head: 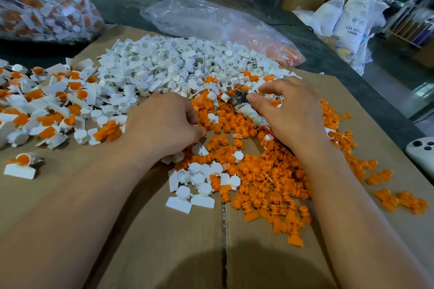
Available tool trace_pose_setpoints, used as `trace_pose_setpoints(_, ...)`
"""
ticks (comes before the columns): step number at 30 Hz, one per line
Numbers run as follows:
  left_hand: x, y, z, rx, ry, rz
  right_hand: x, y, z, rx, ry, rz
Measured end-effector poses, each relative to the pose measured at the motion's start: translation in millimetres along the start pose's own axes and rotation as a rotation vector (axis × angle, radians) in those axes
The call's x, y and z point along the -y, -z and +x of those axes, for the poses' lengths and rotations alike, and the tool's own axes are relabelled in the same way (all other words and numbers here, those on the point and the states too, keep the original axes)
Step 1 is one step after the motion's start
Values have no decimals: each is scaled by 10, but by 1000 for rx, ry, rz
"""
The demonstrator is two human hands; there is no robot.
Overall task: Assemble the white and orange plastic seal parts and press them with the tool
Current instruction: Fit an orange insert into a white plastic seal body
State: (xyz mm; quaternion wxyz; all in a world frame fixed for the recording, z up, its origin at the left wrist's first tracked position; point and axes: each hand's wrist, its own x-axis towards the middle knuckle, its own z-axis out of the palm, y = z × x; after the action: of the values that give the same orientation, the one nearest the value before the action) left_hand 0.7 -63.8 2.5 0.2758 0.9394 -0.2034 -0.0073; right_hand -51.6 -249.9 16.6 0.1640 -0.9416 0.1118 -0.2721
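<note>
Firstly, far to the left of the heap of white parts point(176, 63), we saw a clear sack of finished seals point(42, 0) standing on the dark table point(122, 0). Nearer that heap, and touching its left edge, assembled seals point(47, 105) lay scattered on the cardboard point(164, 241), with one lone assembled seal point(22, 164) lying apart, well below and left of the heap. Just below the heap, the left hand point(164, 124) reached down with curled fingers into the loose pieces; we could not tell whether it held anything. Behind the heap's right half lay a crumpled plastic bag point(199, 19) with a few orange pieces inside. Below and right of the heap, the orange parts point(270, 183) spread across the cardboard, a few white ones mixed in. At the heap's lower right edge, we found the tool point(244, 107), its metal head pointing towards the heap and its wrapped handle running under the palm of the right hand point(291, 110), which gripped it, thumb against the head. Far right of the heap, a white controller point(422, 150) sat at the table's edge.
</note>
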Motion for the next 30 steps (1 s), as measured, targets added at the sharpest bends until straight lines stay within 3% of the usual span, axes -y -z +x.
trace_pose_setpoints(8,-82,-96,-13,-65,-20,69,97,-19,-62,112,104,62)
trace_pose_setpoints(14,-56,-68,15,-102,-76,-364,134,-121,-90,349,206,-82)
trace_pose_setpoints(22,-82,-31,-17,26,12,-891,185,-206,-94,429,270,-227)
trace_pose_setpoints(25,-81,-20,-12,94,61,-1084,168,-205,-107,411,266,-168)
trace_pose_setpoints(30,-68,5,-2,148,95,-1204,163,-166,-122,355,167,76)
